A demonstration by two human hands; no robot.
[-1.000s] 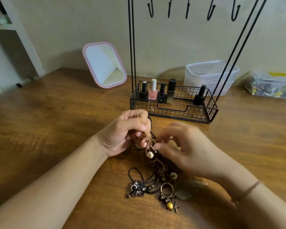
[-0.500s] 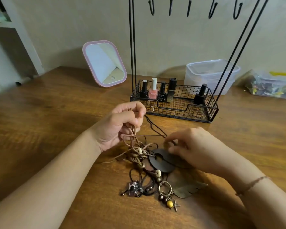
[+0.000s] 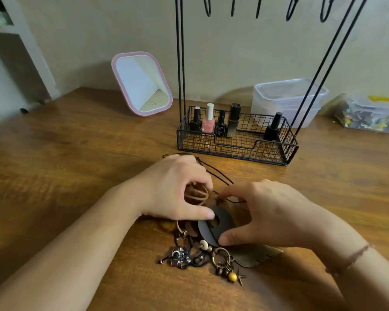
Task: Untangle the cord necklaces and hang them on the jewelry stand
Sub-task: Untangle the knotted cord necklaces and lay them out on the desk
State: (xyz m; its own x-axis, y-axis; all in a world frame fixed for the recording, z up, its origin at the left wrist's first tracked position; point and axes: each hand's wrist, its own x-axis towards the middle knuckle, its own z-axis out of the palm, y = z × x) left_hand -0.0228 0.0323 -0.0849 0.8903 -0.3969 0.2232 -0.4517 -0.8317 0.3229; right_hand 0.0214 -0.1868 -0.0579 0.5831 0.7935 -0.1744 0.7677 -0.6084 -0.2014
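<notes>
1. Left hand [image 3: 177,189]: palm down over the tangle of brown and black cord necklaces [image 3: 202,241] on the wooden table [image 3: 65,176]; forefinger and thumb curled around looped tan cords [image 3: 195,194], thumb tip at the hole of a dark flat disc pendant [image 3: 218,225].
2. Right hand [image 3: 267,214]: pinches the disc pendant, thumb at its near edge, forefinger on a thin black cord [image 3: 220,178] behind it.
3. Loose charms lie nearest the camera: silver puzzle-piece charm [image 3: 179,257], brass ring with yellow bead [image 3: 225,263], dark leaf-shaped pendant [image 3: 256,257].
4. Black wire jewelry stand [image 3: 236,144] sits just beyond the hands; its hooks [image 3: 290,10] are bare, its basket holds nail polish bottles [image 3: 209,122].
</notes>
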